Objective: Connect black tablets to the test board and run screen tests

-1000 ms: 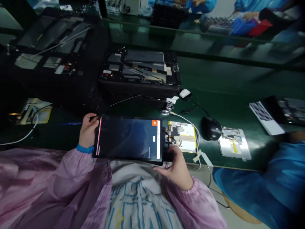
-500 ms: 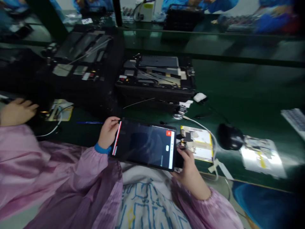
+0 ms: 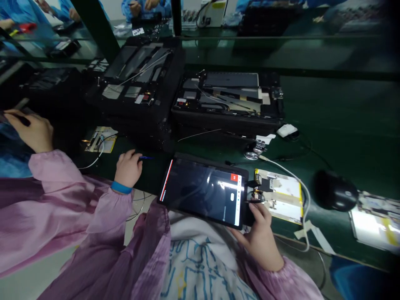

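Note:
A tablet (image 3: pixel 196 191) with a lit, mostly dark screen lies tilted at the table's front edge, close to my body. My right hand (image 3: pixel 262 235) grips its lower right corner, thumb near the cables on that side. Those cables lead toward a battery and circuit board assembly (image 3: pixel 286 191) with yellow edges. Off the tablet's left side, my left hand (image 3: pixel 128 168), wearing a blue wristband, has its fingers curled over a blue pen (image 3: pixel 146 157). Only the pen's right end shows; the fingers cover the rest.
Two stacks of opened tablet housings, the left stack (image 3: pixel 134 79) and the right stack (image 3: pixel 228 98), stand behind. A black rounded device (image 3: pixel 336 191) and another metal-backed board (image 3: pixel 375 225) lie right. A co-worker's hand (image 3: pixel 36 131) is at the left.
My left hand has let go of the tablet's left edge and moved left onto the blue pen. My right hand stays on the tablet. The view has turned left.

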`<state>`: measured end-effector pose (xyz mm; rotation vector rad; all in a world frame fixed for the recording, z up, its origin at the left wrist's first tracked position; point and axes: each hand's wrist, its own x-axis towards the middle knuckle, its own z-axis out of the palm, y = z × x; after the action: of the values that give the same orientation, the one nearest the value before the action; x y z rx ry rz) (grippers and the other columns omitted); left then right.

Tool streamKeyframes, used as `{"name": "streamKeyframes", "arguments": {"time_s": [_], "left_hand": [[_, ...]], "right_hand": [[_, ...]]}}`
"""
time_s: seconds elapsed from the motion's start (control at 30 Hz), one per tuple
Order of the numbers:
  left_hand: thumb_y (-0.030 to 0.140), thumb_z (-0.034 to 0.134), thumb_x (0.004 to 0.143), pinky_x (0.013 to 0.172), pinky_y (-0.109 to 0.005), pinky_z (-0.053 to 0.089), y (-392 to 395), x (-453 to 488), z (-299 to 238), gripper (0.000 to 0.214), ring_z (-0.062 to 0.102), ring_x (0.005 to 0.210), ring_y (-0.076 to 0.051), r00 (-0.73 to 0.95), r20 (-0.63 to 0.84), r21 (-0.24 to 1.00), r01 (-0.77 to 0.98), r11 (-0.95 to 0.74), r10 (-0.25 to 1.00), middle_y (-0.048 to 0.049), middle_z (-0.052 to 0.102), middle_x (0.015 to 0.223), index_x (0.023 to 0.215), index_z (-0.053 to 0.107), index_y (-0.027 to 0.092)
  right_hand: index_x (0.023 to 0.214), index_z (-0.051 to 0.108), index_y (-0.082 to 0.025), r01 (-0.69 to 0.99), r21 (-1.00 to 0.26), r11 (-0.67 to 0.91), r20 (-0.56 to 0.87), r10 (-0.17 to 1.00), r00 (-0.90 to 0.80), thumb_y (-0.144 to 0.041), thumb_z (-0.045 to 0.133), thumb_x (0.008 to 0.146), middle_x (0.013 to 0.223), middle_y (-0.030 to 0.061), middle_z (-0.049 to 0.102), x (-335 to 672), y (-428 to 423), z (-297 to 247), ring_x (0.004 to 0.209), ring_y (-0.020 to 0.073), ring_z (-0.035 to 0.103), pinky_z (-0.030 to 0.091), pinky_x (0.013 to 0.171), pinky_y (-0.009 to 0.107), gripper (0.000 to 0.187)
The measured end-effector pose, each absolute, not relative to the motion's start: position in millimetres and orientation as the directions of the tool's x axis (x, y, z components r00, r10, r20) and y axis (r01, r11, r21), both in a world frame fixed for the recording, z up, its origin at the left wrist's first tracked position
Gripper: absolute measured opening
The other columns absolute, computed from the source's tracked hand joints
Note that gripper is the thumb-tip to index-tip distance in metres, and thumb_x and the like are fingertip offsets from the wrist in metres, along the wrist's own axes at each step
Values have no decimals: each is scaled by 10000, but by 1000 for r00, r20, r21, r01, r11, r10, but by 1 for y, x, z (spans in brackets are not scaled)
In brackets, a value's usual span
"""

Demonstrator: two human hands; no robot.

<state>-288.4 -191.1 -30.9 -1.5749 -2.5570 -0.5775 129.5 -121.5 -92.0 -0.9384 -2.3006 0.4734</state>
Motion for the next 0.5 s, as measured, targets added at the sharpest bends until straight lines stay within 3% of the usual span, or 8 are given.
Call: {"name": "streamKeyframes", "arguments": {"time_s": [0.13, 0.27, 0.37, 0.5], "left_hand": [[164, 484, 837, 916, -489, 435, -194, -288, -38, 166, 550, 1046, -320, -432, 167, 146, 900, 411, 886, -145, 617, 1117, 921, 626, 174], [192, 473, 864, 859, -457, 459, -191, -277, -34, 138, 581, 935, -298, -381, 147, 162, 920, 357, 913, -118, 657, 965, 920, 599, 179], [218, 504, 856, 819, -421, 481, -189, -271, -28, 137, 608, 873, -271, -383, 207, 308, 899, 311, 900, -94, 664, 888, 946, 602, 187], [239, 526, 872, 689, -330, 508, -191, -259, -16, 180, 620, 668, -170, -417, 293, 699, 707, 105, 860, -45, 673, 828, 1023, 615, 197]], "right_hand": [[1447, 242, -192, 496, -536, 683, 400, 723, -563, -430, 653, 824, 1239, 182, 396, 129, -121, -91, 1149, 345, 494, 517, 883, 580, 783], [1440, 246, -217, 483, -553, 678, 403, 726, -557, -425, 683, 798, 1237, 167, 397, 129, -121, -90, 1141, 338, 502, 508, 903, 590, 804], [1445, 239, -226, 479, -559, 677, 402, 727, -557, -418, 683, 796, 1235, 165, 395, 130, -121, -89, 1148, 340, 489, 518, 891, 582, 810], [1456, 223, -223, 474, -560, 680, 397, 722, -566, -405, 682, 796, 1248, 172, 389, 130, -121, -89, 1168, 343, 473, 527, 887, 567, 824]]}}
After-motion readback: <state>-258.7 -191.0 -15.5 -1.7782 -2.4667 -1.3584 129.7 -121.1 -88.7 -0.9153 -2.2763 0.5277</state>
